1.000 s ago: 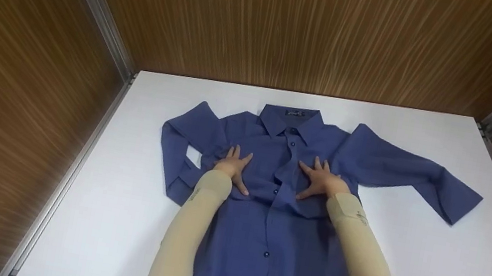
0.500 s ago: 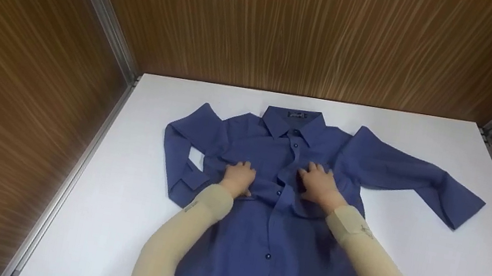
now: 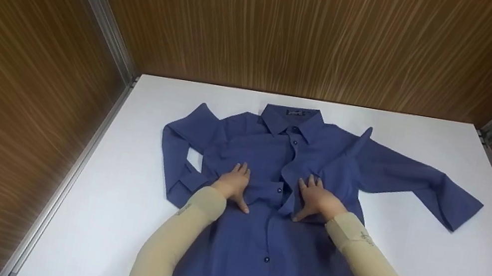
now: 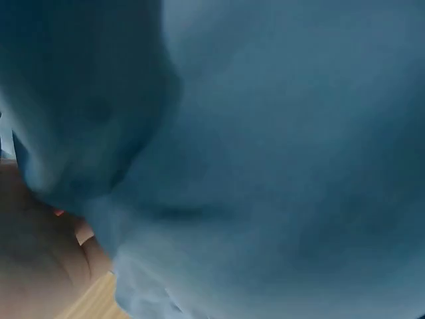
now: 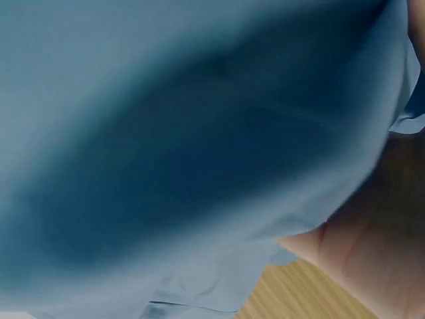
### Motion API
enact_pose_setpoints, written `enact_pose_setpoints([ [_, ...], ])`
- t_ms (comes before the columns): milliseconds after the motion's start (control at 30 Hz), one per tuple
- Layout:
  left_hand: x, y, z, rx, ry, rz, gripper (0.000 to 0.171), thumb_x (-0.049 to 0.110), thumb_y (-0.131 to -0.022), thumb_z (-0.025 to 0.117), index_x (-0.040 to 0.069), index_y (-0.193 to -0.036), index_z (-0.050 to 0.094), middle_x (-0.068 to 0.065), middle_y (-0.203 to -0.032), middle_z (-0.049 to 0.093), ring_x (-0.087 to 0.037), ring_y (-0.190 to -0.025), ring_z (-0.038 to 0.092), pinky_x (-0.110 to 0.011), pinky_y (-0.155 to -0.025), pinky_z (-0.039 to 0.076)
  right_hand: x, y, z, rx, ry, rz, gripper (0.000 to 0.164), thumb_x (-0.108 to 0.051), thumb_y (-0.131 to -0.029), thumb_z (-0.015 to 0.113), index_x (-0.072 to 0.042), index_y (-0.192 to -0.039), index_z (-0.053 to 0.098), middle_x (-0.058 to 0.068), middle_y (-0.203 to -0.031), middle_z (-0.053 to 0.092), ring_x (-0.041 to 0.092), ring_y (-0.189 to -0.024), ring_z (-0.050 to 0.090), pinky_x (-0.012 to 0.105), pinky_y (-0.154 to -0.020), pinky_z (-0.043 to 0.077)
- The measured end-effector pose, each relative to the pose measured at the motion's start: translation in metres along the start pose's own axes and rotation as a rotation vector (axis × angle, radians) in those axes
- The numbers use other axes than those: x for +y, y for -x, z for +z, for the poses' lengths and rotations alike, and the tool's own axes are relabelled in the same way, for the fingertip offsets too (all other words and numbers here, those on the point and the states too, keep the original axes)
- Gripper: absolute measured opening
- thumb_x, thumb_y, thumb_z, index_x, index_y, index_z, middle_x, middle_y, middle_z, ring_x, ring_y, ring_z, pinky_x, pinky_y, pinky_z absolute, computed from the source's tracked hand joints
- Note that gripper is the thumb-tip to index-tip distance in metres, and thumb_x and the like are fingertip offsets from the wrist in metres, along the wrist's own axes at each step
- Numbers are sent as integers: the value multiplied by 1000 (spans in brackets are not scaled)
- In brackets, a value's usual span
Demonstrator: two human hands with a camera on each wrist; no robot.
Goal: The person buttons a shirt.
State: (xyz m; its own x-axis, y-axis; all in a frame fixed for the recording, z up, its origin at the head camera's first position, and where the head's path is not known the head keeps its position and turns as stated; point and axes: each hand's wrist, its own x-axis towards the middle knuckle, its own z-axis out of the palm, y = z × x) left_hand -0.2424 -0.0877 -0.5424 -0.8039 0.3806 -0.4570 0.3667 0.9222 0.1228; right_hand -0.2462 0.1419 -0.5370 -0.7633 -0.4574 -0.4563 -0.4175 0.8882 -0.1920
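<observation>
A dark blue long-sleeved button-up shirt [image 3: 235, 257] lies front side up, its collar at the far end. Both hands rest on its chest, one either side of the button placket. The left hand [image 3: 233, 184] has its fingers extended away from the person and its thumb spread toward the placket. In the same pose, the right hand [image 3: 318, 201] touches the other side. Between them the placket is wavy, with a gap beside a button. Blue cloth [image 4: 279, 146] fills most of the left wrist view; loose folds [image 5: 199, 159] fill much of the right wrist view, hiding the fingers.
The shirt lies on a white table [image 3: 111, 215]. Its left-hand sleeve [image 3: 176, 161] is bent back toward the body, while the other sleeve [image 3: 401, 173] stretches out to the right. Wood-grain panels [image 3: 295, 30] with metal edge strips stand at the back and sides.
Both hands have moved down the chest toward the person, drawing in their fingers midway and spreading them again. The placket's waves have shifted, and a narrow fold now stands up at the right-hand shoulder.
</observation>
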Motion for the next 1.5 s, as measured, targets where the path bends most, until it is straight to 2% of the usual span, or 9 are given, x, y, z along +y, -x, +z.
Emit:
enact_pose_setpoints([
  [733, -18, -37, -18, 21, 85, -63, 111, 45, -41, 70, 1, -125, 12, -14, -129, 5, -25, -116, 3, -31, -90, 15, 17, -34, -15, 5, -89, 103, 110, -53, -44, 65, -4, -126, 11, 26, -126, 1, 38, -112, 0, 53, -80, 17],
  [900, -15, -36, -17, 47, 27, -109, 107, 45, -43, 68, 4, -126, 15, -11, -130, 8, -26, -116, 5, -38, -88, 20, 17, -36, -17, 15, -70, 122, 109, -53, -44, 65, -5, -126, 11, 25, -126, 2, 38, -112, 1, 55, -79, 17],
  [1000, -7, -32, -18, 80, -55, -109, 103, 47, -44, 66, 5, -125, 19, -11, -128, 14, -28, -115, 11, -45, -81, 26, 14, -37, -17, 81, 35, 132, 107, -53, -43, 65, -4, -125, 17, 27, -124, 8, 39, -111, 9, 58, -74, 20],
  [1100, 0, -27, -19, 126, -116, -76, 90, 46, -46, 65, 3, -119, 33, -13, -118, 31, -28, -106, 29, -43, -74, 34, 6, -33, -15, 195, 154, 108, 99, -50, -44, 66, 0, -120, 29, 28, -118, 23, 40, -103, 25, 58, -67, 27],
  [1167, 1, -23, -19, 146, -118, -57, 81, 45, -48, 65, 2, -112, 42, -13, -109, 39, -27, -99, 37, -38, -73, 36, 0, -30, -12, 242, 174, 73, 87, -46, -48, 67, 4, -113, 38, 28, -108, 34, 40, -94, 35, 54, -63, 32],
  [1233, 1, -20, -18, 143, -92, -61, 78, 44, -47, 67, 1, -108, 46, -15, -108, 41, -28, -98, 38, -36, -75, 35, -6, -25, -9, 224, 137, 33, 82, -45, -52, 66, 6, -110, 40, 29, -104, 37, 42, -90, 37, 51, -64, 34],
  [1300, -1, -18, -17, 116, -62, -66, 86, 45, -45, 68, -1, -112, 42, -17, -115, 35, -29, -105, 32, -35, -80, 31, -9, -21, -7, 150, 72, 14, 85, -48, -54, 63, 7, -113, 36, 30, -108, 34, 44, -95, 32, 49, -71, 32],
  [1400, -3, -17, -16, 64, -26, -59, 102, 48, -41, 68, -4, -119, 28, -20, -125, 19, -30, -113, 17, -34, -86, 24, -8, -20, -5, 40, -2, 19, 101, -53, -51, 62, 5, -122, 20, 33, -119, 16, 47, -105, 13, 50, -80, 23],
  [1500, -4, -18, -16, 44, -7, -44, 109, 49, -39, 68, -5, -122, 21, -19, -127, 13, -30, -114, 11, -32, -88, 20, -4, -21, -5, 4, -25, 48, 105, -51, -48, 64, 0, -125, 13, 31, -123, 6, 46, -108, 3, 51, -80, 20],
])
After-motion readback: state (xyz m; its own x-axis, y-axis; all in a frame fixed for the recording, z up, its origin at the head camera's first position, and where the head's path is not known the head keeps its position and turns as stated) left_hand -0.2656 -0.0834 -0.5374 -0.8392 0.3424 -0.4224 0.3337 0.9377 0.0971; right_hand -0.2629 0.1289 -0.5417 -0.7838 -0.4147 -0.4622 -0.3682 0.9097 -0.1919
